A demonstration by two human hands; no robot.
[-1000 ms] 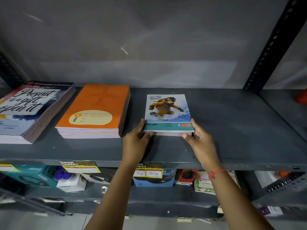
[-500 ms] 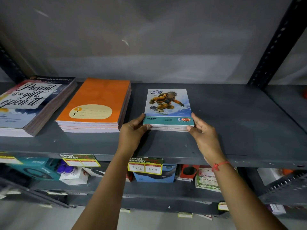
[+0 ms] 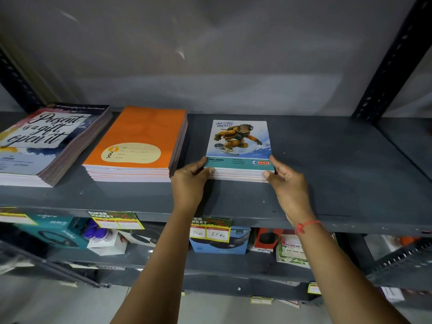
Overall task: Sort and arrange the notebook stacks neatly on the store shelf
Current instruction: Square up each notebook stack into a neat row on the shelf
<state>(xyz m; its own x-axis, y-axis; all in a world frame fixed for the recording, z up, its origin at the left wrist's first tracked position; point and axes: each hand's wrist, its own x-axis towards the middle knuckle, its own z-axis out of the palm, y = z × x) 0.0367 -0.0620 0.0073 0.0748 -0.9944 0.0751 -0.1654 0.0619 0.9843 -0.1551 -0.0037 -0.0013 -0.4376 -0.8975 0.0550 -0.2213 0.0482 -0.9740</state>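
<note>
A dark grey metal shelf (image 3: 327, 174) runs across a store rack against a pale wall, with boxed goods and price tags (image 3: 209, 232) on the level below; three piles of notebooks lie flat along it. The landmark is the orange stack (image 3: 138, 146): to its left, close but apart, sits a taller pile with a lettered cover (image 3: 39, 141), and just to its right, with a narrow gap between, sits the smaller snowboarder stack (image 3: 238, 148). The person frames that small pile from both near corners — the left hand (image 3: 189, 183) cups the corner nearer the orange stack, thumb on the cover and fingers along the page edges; the right hand (image 3: 287, 183) mirrors it on the far corner. Both hands are half-curled and pressing inward on the pile, not lifting it, so far as can be seen; the grip looks meant to square the edges and line the pile up with its orange neighbour. The shelf beyond the small stack, away from the orange one, lies bare — room, likely, for further piles. The small stack's front edge sits roughly level with the orange stack's front.
</note>
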